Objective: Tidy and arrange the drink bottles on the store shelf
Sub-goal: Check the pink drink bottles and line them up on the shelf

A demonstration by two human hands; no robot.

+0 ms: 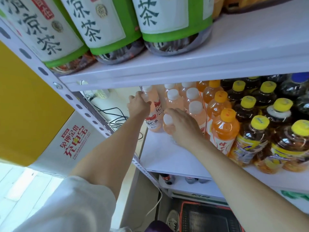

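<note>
On the middle shelf (167, 158) stand several pale peach drink bottles with white caps. My left hand (138, 106) grips the leftmost one, a tall peach bottle (153, 113) with a red and white label, near its shoulder. My right hand (184, 128) curls round the front peach bottle (168, 124) just below its white cap. More peach bottles (192, 97) stand behind. To their right come orange-capped orange drinks (224, 126), then yellow-capped dark tea bottles (255, 136).
Large green-labelled tea bottles (103, 27) stand on the upper shelf (184, 71). A perforated upright post (80, 104) and black cables (115, 116) lie left of the shelf. Below are dark bottles (167, 178) on a lower shelf and a red basket (209, 218) on the floor.
</note>
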